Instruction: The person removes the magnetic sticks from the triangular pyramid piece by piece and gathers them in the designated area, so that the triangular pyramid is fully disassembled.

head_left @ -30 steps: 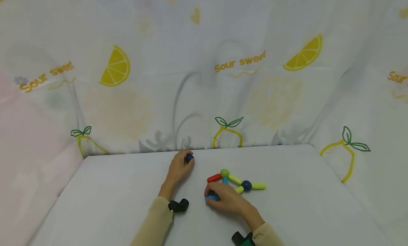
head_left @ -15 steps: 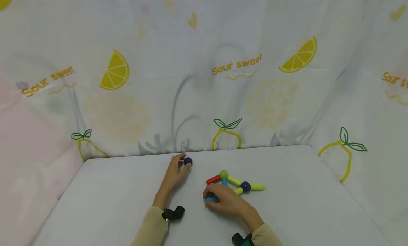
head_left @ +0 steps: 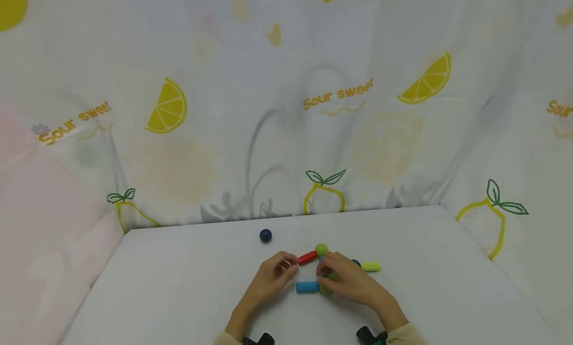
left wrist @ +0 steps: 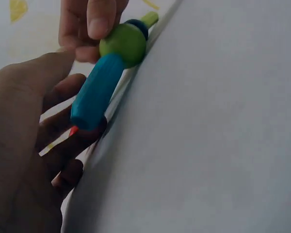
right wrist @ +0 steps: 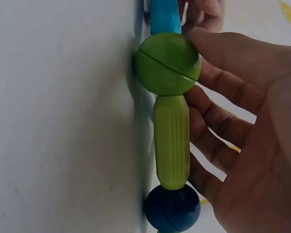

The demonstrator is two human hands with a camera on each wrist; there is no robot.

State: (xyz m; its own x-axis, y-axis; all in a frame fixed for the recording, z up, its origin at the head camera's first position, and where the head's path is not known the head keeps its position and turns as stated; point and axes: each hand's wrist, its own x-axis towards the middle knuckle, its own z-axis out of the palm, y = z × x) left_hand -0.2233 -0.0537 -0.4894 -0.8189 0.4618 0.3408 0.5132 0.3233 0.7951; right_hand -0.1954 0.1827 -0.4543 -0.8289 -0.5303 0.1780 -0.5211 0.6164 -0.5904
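Note:
My right hand pinches the near green ball of a ball-and-rod toy frame, its thumb right at the ball. From that ball a blue rod points left and a yellow-green rod runs to a navy ball. My left hand hovers just left of the frame, fingers loosely bent around the blue rod's free end without gripping it. Its fingertips are close by the end of a red rod, which joins the far green ball. My right hand hides the frame's middle.
A loose navy ball lies toward the back of the white table. Another yellow-green rod sticks out to the right of the frame. A lemon-print cloth hangs behind the table.
My left hand has let go of the loose navy ball and come back toward the frame. My right hand has shifted from the blue rod rightward to the near green ball.

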